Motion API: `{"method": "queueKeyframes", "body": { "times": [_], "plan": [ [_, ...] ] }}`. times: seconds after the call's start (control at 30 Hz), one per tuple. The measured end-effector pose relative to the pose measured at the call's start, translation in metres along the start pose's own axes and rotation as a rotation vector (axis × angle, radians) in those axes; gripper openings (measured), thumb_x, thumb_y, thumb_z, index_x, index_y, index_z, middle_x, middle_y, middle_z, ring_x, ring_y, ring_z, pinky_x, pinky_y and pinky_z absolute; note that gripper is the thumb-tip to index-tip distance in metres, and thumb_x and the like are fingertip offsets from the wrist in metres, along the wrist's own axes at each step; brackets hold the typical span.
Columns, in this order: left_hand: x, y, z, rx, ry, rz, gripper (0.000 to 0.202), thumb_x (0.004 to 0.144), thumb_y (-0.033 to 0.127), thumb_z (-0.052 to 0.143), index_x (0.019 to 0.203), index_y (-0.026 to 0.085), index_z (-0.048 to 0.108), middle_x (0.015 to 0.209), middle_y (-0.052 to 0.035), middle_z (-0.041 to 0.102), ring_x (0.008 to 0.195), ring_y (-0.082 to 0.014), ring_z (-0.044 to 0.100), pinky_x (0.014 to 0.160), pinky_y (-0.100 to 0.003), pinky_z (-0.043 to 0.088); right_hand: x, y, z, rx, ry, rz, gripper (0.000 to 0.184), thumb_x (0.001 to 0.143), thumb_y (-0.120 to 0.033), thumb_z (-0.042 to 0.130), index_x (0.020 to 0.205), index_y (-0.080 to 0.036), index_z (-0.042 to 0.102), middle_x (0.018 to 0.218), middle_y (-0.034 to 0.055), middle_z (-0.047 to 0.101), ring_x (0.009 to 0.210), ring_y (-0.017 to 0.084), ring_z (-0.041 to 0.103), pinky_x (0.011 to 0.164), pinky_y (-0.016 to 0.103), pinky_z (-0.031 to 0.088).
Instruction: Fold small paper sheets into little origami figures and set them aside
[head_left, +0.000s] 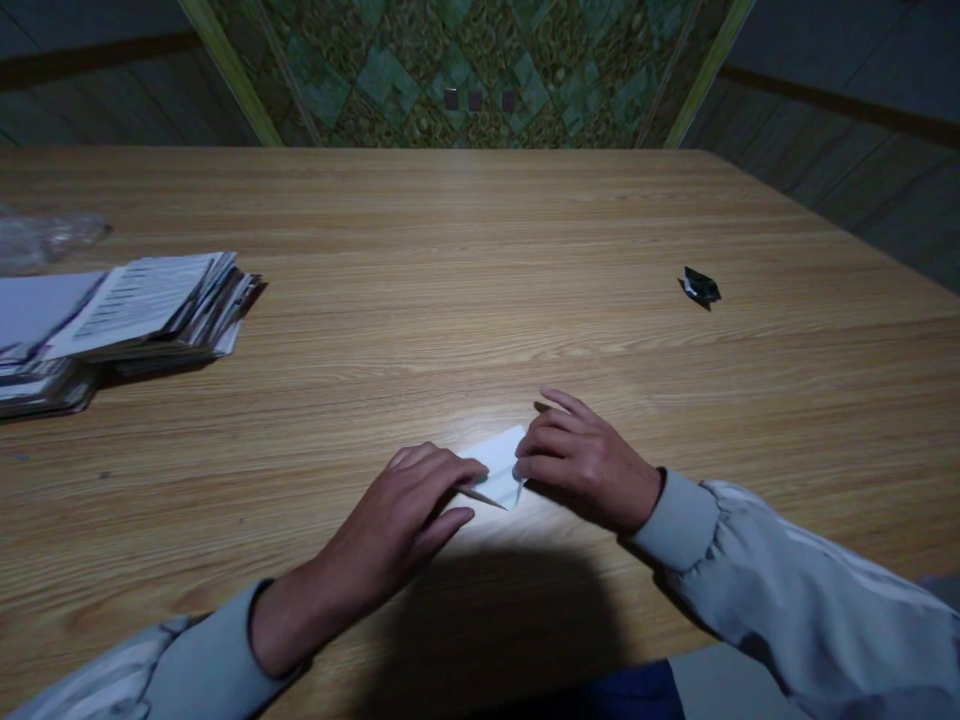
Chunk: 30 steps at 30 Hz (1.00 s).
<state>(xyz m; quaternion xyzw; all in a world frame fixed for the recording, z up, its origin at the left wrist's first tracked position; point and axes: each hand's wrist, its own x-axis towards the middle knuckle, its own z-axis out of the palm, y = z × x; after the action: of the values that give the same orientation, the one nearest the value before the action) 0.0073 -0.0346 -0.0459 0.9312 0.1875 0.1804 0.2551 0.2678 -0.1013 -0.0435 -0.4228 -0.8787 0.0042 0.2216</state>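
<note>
A small folded piece of white paper point(501, 465) lies on the wooden table point(465, 290) near its front edge. My left hand point(409, 505) rests on the paper's left side, fingers together and pressing it down. My right hand point(581, 460) is at the paper's right side, its curled fingertips pinching the paper's edge. Both hands touch the paper and cover part of it.
A stack of printed paper sheets point(127, 315) lies at the left of the table, with crumpled clear plastic point(41, 238) behind it. A small dark folded paper object point(701, 287) sits at the right. Beyond the far edge is a green patterned floor.
</note>
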Motion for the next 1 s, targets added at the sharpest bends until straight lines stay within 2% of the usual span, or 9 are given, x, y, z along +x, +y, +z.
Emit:
{"method": "queueKeyframes", "body": {
  "times": [0.07, 0.13, 0.2, 0.27, 0.3, 0.37, 0.5, 0.77, 1.0],
  "plan": [
    [0.001, 0.001, 0.004, -0.008, 0.003, 0.008, 0.014, 0.102, 0.025, 0.051, 0.1, 0.021, 0.065, 0.094, -0.0029, 0.068, 0.089, -0.0192, 0.059, 0.081, -0.033, 0.044, 0.0, -0.001, 0.0, 0.0, -0.006, 0.025, 0.02, 0.1, -0.019, 0.051, 0.092, -0.023, 0.069, 0.094, 0.002, 0.072, 0.095, 0.019, 0.059, 0.117, 0.05, 0.03],
    [0.003, 0.002, 0.006, -0.013, 0.002, -0.01, 0.017, 0.102, 0.025, 0.051, 0.093, 0.021, 0.065, 0.09, -0.0023, 0.066, 0.087, -0.0195, 0.057, 0.079, -0.033, 0.04, 0.001, -0.006, 0.0, 0.046, -0.016, 0.039, 0.016, 0.094, -0.018, 0.054, 0.093, -0.021, 0.069, 0.097, 0.004, 0.07, 0.098, 0.021, 0.058, 0.117, 0.052, 0.027],
    [0.005, 0.003, 0.008, -0.023, -0.006, -0.045, 0.016, 0.101, 0.026, 0.053, 0.092, 0.021, 0.064, 0.09, -0.0018, 0.066, 0.086, -0.0197, 0.056, 0.079, -0.034, 0.038, 0.002, -0.013, 0.002, 0.105, -0.019, 0.063, 0.014, 0.086, -0.016, 0.057, 0.092, -0.02, 0.069, 0.099, 0.0047, 0.069, 0.098, 0.021, 0.057, 0.118, 0.052, 0.026],
    [0.006, 0.004, 0.008, -0.029, -0.024, -0.071, 0.015, 0.101, 0.026, 0.054, 0.091, 0.021, 0.064, 0.089, -0.0013, 0.065, 0.087, -0.0198, 0.055, 0.079, -0.034, 0.036, 0.004, -0.02, 0.006, 0.153, -0.017, 0.094, 0.01, 0.085, -0.019, 0.06, 0.09, -0.021, 0.069, 0.096, 0.0037, 0.067, 0.093, 0.02, 0.057, 0.118, 0.05, 0.026],
    [0.007, 0.004, 0.008, -0.028, -0.03, -0.081, 0.015, 0.101, 0.026, 0.055, 0.09, 0.021, 0.064, 0.089, -0.0012, 0.064, 0.087, -0.0198, 0.055, 0.079, -0.034, 0.036, 0.006, -0.023, 0.009, 0.173, -0.03, 0.103, 0.008, 0.086, -0.025, 0.063, 0.09, -0.02, 0.068, 0.094, 0.0038, 0.066, 0.092, 0.02, 0.057, 0.118, 0.049, 0.027],
    [0.007, 0.003, 0.009, -0.021, -0.036, -0.098, 0.015, 0.1, 0.027, 0.055, 0.09, 0.022, 0.065, 0.089, -0.0012, 0.063, 0.086, -0.02, 0.055, 0.079, -0.035, 0.035, 0.009, -0.027, 0.016, 0.186, -0.018, 0.127, 0.016, 0.089, -0.035, 0.066, 0.084, -0.019, 0.067, 0.089, 0.0034, 0.064, 0.089, 0.019, 0.056, 0.115, 0.047, 0.031],
    [0.009, 0.001, 0.013, -0.018, -0.034, -0.133, 0.016, 0.1, 0.028, 0.055, 0.089, 0.02, 0.063, 0.087, -0.0013, 0.062, 0.085, -0.0203, 0.054, 0.078, -0.035, 0.035, 0.012, -0.03, 0.024, 0.209, 0.028, 0.194, 0.018, 0.09, -0.028, 0.066, 0.075, -0.019, 0.064, 0.085, 0.0019, 0.062, 0.085, 0.017, 0.054, 0.111, 0.043, 0.032],
    [0.012, -0.002, 0.017, 0.039, -0.02, -0.152, 0.026, 0.103, 0.032, 0.048, 0.083, 0.019, 0.059, 0.081, -0.0017, 0.06, 0.08, -0.0205, 0.052, 0.075, -0.035, 0.034, 0.011, -0.031, 0.023, 0.269, 0.011, 0.249, 0.017, 0.087, -0.029, 0.071, 0.074, -0.019, 0.064, 0.085, 0.0003, 0.062, 0.086, 0.018, 0.052, 0.107, 0.042, 0.031],
    [0.016, -0.003, 0.019, 0.081, -0.024, -0.166, 0.024, 0.101, 0.033, 0.052, 0.084, 0.019, 0.061, 0.082, -0.0022, 0.061, 0.081, -0.0213, 0.053, 0.074, -0.035, 0.033, 0.011, -0.034, 0.027, 0.225, 0.032, 0.293, 0.015, 0.085, -0.025, 0.07, 0.074, -0.019, 0.062, 0.084, 0.0005, 0.06, 0.087, 0.018, 0.05, 0.107, 0.043, 0.028]
  ]
}}
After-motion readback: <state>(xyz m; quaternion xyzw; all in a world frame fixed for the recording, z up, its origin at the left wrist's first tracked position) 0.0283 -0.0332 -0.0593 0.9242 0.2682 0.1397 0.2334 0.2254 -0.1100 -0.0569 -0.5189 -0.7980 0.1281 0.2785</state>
